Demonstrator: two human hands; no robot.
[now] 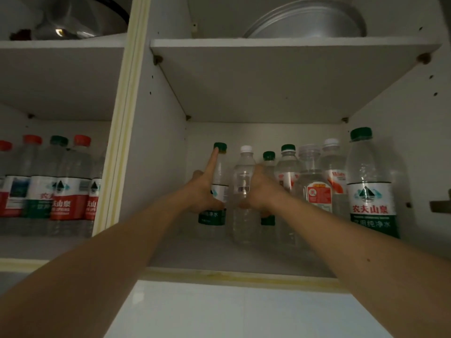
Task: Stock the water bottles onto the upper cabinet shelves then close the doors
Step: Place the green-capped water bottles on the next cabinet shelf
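Observation:
Both my arms reach up into the right-hand cabinet bay. My left hand (203,191) grips a green-capped water bottle (217,191) standing on the lower shelf (195,254), its index finger stretched up to the cap. My right hand (260,191) is wrapped around another green-capped bottle (268,159) just right of a clear white-capped bottle (244,181). Several more bottles stand to the right, the nearest a large green-labelled bottle (372,189). The left bay holds a row of red- and green-labelled bottles (61,191).
A metal basin (307,20) lies on the upper shelf (280,45) of the right bay, and a steel pot (78,18) sits above the left bay. A cream divider post (122,123) separates the bays. A hinge bracket (439,206) sticks out at the far right.

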